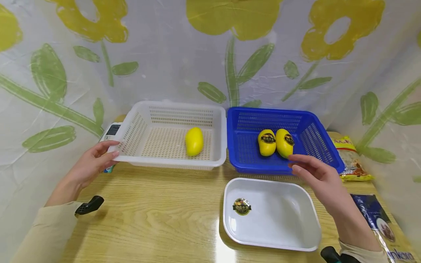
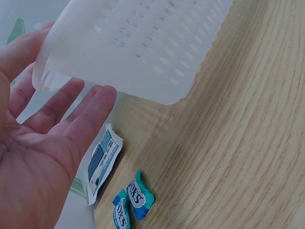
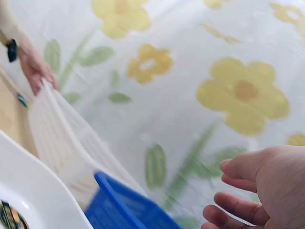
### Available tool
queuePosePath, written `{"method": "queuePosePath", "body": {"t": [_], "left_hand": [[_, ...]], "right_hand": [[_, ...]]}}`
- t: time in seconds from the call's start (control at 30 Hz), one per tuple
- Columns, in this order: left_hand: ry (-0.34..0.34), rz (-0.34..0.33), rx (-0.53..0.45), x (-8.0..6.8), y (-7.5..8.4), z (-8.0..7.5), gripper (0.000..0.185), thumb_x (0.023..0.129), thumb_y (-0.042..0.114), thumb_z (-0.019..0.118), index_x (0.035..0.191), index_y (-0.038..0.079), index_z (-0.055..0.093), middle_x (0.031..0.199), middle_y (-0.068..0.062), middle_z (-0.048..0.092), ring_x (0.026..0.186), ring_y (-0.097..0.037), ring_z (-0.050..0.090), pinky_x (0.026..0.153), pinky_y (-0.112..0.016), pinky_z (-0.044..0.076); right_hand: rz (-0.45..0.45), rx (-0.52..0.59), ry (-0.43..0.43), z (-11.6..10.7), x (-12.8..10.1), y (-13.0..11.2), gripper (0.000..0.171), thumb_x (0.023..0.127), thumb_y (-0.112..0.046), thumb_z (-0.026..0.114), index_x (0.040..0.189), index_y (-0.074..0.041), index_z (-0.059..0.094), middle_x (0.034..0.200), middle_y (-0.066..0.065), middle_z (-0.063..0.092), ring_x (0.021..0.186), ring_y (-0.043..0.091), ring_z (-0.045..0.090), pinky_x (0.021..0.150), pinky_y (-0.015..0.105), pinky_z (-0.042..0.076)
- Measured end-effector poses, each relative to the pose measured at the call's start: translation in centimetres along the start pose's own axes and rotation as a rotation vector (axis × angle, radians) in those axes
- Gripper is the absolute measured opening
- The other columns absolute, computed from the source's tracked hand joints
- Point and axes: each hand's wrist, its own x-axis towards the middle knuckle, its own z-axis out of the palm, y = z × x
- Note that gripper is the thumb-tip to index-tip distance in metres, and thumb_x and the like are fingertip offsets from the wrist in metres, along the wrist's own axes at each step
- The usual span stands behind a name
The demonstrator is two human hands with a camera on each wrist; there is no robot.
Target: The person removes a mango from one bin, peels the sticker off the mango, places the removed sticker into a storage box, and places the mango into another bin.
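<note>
My left hand (image 1: 92,162) holds the front left corner of a white plastic basket (image 1: 174,162), thumb on the rim and fingers underneath. In the left wrist view the basket's slotted wall (image 2: 143,71) rises beside those fingers. One yellow mango (image 1: 194,141) lies in the white basket. Two more mangoes, a left one (image 1: 267,146) and a right one (image 1: 283,148), lie side by side in a blue basket (image 1: 251,168), each bearing a dark sticker. Over the blue basket's front rim, close to the right mango, my right hand (image 1: 320,179) has loosely bent fingers and holds nothing.
A white tray (image 1: 279,219) with a similar sticker inside stands before the blue basket. Snack packets lie at the right: a yellow one (image 1: 353,160) and a dark blue one (image 1: 375,215). Small wrapped sweets (image 2: 138,195) and a packet (image 2: 102,162) lie left. A flowered curtain hangs behind.
</note>
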Motion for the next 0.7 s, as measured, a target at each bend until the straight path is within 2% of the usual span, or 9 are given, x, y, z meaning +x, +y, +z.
{"method": "queuePosePath", "body": {"t": [0.17,0.27,0.4,0.57,0.7], "left_hand": [[-0.008,0.014,-0.004,0.1,-0.3,-0.2,0.039,0.100,0.010,0.056,0.137,0.008,0.046,0.131,0.000,0.042,0.101,-0.004,0.061,0.085,-0.021,0.053],[-0.012,0.016,-0.022,0.0,-0.4,-0.3,0.039,0.100,0.010,0.056,0.137,0.007,0.045,0.131,0.000,0.042,0.101,-0.004,0.061,0.085,-0.021,0.053],[0.001,0.007,-0.023,-0.2,-0.2,-0.2,0.040,0.099,0.012,0.057,0.137,0.007,0.045,0.134,-0.003,0.040,0.100,-0.004,0.060,0.084,-0.020,0.053],[0.003,-0.004,0.009,-0.3,0.1,0.0,0.041,0.099,0.014,0.058,0.138,0.007,0.045,0.134,-0.002,0.039,0.100,-0.003,0.060,0.083,-0.018,0.053],[-0.002,-0.010,0.039,-0.1,0.1,0.1,0.043,0.100,0.016,0.057,0.139,0.007,0.043,0.136,-0.004,0.038,0.101,-0.003,0.059,0.084,-0.018,0.053]], "right_hand": [[0.047,0.127,0.153,-2.2,-1.9,3.3,0.038,0.100,-0.018,0.056,0.136,-0.005,0.055,0.121,-0.005,0.063,0.102,0.005,0.063,0.086,0.009,0.045],[0.076,0.285,0.259,-3.5,-2.5,5.2,0.038,0.099,-0.017,0.059,0.135,-0.007,0.056,0.122,-0.005,0.061,0.101,0.003,0.064,0.084,0.009,0.047],[0.127,0.421,0.401,-5.3,-2.4,7.3,0.038,0.097,-0.017,0.062,0.133,-0.009,0.058,0.124,-0.005,0.056,0.099,0.003,0.062,0.080,0.011,0.050],[0.248,0.450,0.538,-7.2,-1.9,9.5,0.043,0.094,-0.020,0.066,0.136,-0.016,0.057,0.119,-0.010,0.051,0.096,0.002,0.055,0.073,0.009,0.050],[0.298,0.391,0.527,-8.1,-1.6,11.0,0.050,0.093,-0.025,0.068,0.140,-0.019,0.054,0.122,-0.010,0.050,0.093,-0.002,0.056,0.071,0.007,0.049]]}}
